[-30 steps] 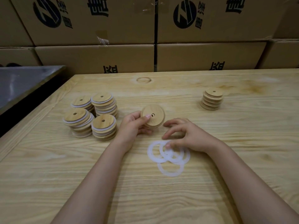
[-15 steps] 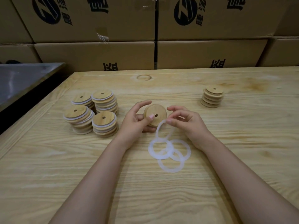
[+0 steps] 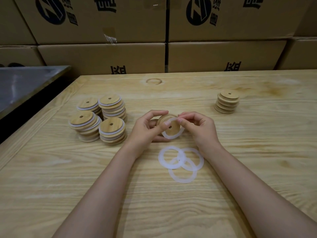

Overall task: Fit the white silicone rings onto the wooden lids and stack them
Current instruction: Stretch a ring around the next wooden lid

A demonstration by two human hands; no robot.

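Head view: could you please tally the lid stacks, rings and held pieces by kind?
Stacks of ringed wooden lids: 4
Stack of bare wooden lids: 1
Loose white silicone rings: 3
Wooden lid in left hand: 1
Silicone ring in right hand: 1
Total: 10

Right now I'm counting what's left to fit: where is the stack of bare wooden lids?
Head view: the bare lid stack stands far right, beyond the right hand, opposite the ringed stacks at left.

Bare forearms [image 3: 103,186], unsleeved to the frame's edge, end in a bare left hand [image 3: 145,129] and right hand [image 3: 200,129].
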